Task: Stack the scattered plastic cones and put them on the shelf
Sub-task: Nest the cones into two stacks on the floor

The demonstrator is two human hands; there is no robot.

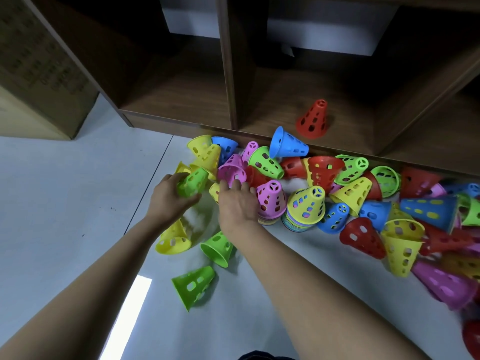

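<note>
Cones, perforated plastic: red, blue, green, yellow, pink.

1 red cone on the shelf. In front of shelf: 2 upright stacks, pink-topped stack and yellow-topped stack; 30+ loose cones, exact count unreadable. 1 green cone in left hand. 1 cardboard box left of shelf.
</note>
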